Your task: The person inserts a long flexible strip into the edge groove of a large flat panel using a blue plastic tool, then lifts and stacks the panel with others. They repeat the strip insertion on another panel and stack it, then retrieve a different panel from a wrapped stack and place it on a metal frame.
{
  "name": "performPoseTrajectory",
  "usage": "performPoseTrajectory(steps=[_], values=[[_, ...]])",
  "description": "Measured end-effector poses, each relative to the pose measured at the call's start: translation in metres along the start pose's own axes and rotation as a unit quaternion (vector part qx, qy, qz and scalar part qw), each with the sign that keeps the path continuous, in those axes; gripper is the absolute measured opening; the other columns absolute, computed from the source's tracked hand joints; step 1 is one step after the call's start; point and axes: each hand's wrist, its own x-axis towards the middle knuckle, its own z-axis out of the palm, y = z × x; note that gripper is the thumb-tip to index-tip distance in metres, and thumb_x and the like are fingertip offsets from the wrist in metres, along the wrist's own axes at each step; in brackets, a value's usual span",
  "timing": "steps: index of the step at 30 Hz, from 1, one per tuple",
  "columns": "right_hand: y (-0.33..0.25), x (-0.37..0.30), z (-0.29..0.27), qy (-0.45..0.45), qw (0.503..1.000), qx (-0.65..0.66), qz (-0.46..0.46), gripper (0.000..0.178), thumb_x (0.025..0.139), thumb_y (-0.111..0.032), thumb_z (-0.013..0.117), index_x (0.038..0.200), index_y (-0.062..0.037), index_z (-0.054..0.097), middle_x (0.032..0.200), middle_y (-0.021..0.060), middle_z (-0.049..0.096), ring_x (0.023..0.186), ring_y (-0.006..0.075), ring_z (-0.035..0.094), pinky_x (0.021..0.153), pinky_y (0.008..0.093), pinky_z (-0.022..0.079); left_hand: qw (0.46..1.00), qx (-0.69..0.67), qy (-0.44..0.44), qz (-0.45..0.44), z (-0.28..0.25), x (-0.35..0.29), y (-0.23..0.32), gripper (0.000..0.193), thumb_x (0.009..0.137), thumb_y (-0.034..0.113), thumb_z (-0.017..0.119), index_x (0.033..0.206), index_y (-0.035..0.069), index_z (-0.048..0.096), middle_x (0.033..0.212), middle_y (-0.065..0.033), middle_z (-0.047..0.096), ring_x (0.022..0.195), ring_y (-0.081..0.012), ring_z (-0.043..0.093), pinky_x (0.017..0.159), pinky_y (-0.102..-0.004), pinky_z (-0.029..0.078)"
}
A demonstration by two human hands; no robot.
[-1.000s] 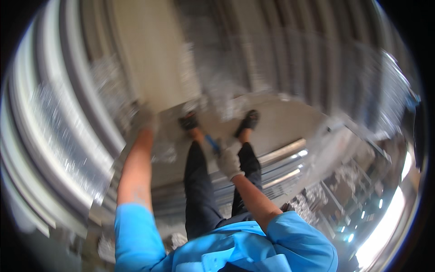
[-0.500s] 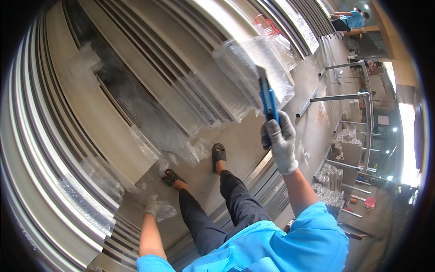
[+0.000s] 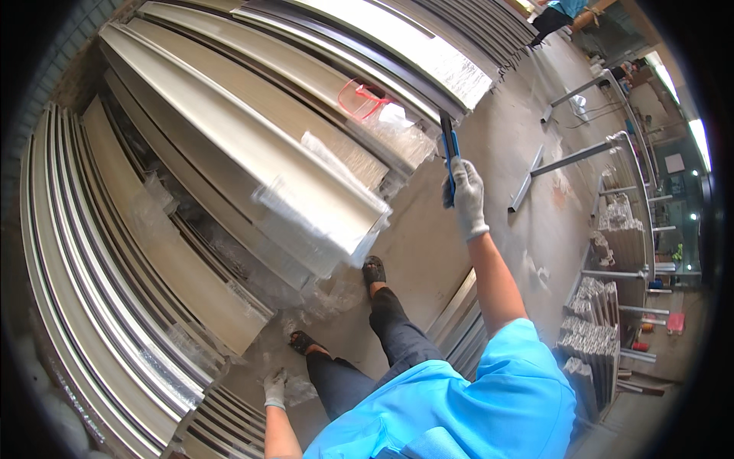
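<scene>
In my gloved right hand, raised out ahead, a blue utility knife is gripped with its dark tip pointing away from me. That tip overlaps in view the end of a dark metal profile; whether they touch I cannot tell. Low on the left, my gloved left hand hangs with its fingers curled. Crumpled clear plastic film shows right beside it, and what the fingers hold is too small to make out. Long beige profiles, their ends wrapped in clear film, lie between the hands.
Stacked white and brown profiles fill the left. A red strap lies over the far bundle. Grey metal stands and a rack of wrapped profiles are to the right. Another person stands far right. Loose film lies around my feet.
The view has shifted, showing more of the far bundles. My right hand has the knife farther out, near the profile ends. The left hand stays low beside the film.
</scene>
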Motion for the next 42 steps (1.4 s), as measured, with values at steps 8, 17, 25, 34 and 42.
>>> performPoseTrajectory(steps=[8, 17, 25, 34, 42], values=[[0.041, 0.250, -0.040, 0.143, 0.858, -0.424, -0.251, 0.039, 0.100, -0.037, 0.050, 0.129, -0.0115, 0.057, 0.100, 0.0225, 0.070, 0.092, 0.0426, 0.067, 0.080, 0.0521, 0.052, 0.998, 0.018, 0.023, 0.048, 0.086, -0.036, 0.002, 0.023, 0.091, 0.018, 0.069, 0.109, 0.005, 0.071, 0.090, -0.0069, 0.069, 0.077, -0.0164, 0.063, 0.069, -0.0318, 0.050], [0.108, 0.405, -0.066, 0.036, 0.787, -0.525, -0.323, 0.032, 0.096, -0.033, 0.052, 0.115, -0.0116, 0.065, 0.102, 0.0205, 0.067, 0.088, 0.0397, 0.066, 0.074, 0.0511, 0.050, 0.896, 0.390, 0.036, 0.211, 0.129, -0.047, 0.009, 0.033, 0.099, 0.029, 0.051, 0.123, 0.011, 0.064, 0.118, -0.0120, 0.068, 0.104, -0.0293, 0.066, 0.090, -0.0408, 0.051], [0.103, 0.363, -0.126, 0.060, 0.796, -0.504, -0.330, 0.066, 0.099, -0.051, 0.051, 0.143, -0.0023, 0.047, 0.143, 0.0212, 0.051, 0.132, 0.0356, 0.047, 0.111, 0.0416, 0.035, 0.997, 0.024, -0.075, 0.002, 0.135, -0.027, 0.019, 0.044, 0.105, 0.014, 0.038, 0.142, -0.008, 0.037, 0.150, -0.0228, 0.038, 0.139, -0.0356, 0.038, 0.118, -0.0424, 0.032], [0.194, -0.030, -0.079, -0.315, 0.850, -0.406, -0.116, 0.016, 0.092, -0.008, 0.061, 0.105, -0.0033, 0.069, 0.106, 0.0107, 0.068, 0.099, 0.0248, 0.064, 0.092, 0.0349, 0.049, 0.985, -0.010, 0.100, 0.141, 0.086, 0.031, 0.018, 0.037, 0.089, 0.022, 0.066, 0.117, -0.002, 0.063, 0.110, -0.0187, 0.067, 0.098, -0.0322, 0.063, 0.085, -0.0391, 0.049], [0.271, -0.310, 0.222, -0.592, 0.745, -0.299, -0.072, 0.031, 0.094, -0.019, 0.061, 0.123, -0.0090, 0.063, 0.112, 0.0150, 0.068, 0.101, 0.0327, 0.066, 0.085, 0.0399, 0.052, 0.962, 0.076, 0.247, 0.092, 0.002, 0.174, 0.005, 0.045, 0.085, 0.027, 0.073, 0.123, 0.005, 0.063, 0.121, -0.0211, 0.064, 0.112, -0.0375, 0.061, 0.098, -0.0422, 0.047]])
